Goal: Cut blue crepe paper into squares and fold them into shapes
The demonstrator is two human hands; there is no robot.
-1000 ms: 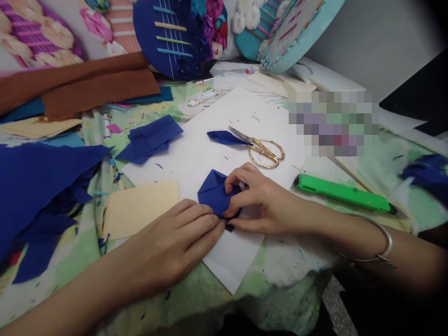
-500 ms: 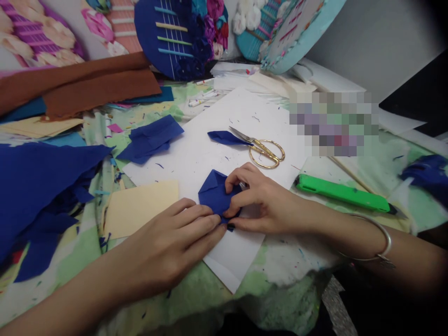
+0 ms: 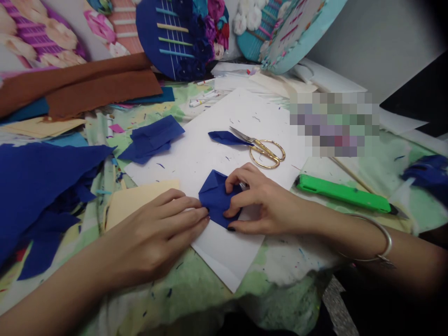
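Note:
A small folded piece of blue crepe paper [image 3: 215, 198] lies on a white sheet [image 3: 241, 261] in front of me. My right hand [image 3: 264, 200] is on its right part, fingers curled and fingertips pressing the paper, with the thumb at its lower edge. At the left edge of the piece, my left hand [image 3: 166, 226] lies with its fingers stretched out, the tips just touching the paper. Beyond the hands, gold-handled scissors [image 3: 261, 149] rest on the sheet beside a narrow folded blue paper strip [image 3: 227, 137].
A green utility knife [image 3: 345, 192] lies right of my right hand. Cream paper [image 3: 140, 200] is partly under my left hand. More blue crepe pieces [image 3: 154, 137] and a large blue sheet [image 3: 38, 191] lie left. Brown crepe [image 3: 105, 91] and decorated discs [image 3: 171, 37] are behind.
My left hand has slid left and slightly up, off the middle of the blue paper to its left edge. My right hand and the paper stay in place.

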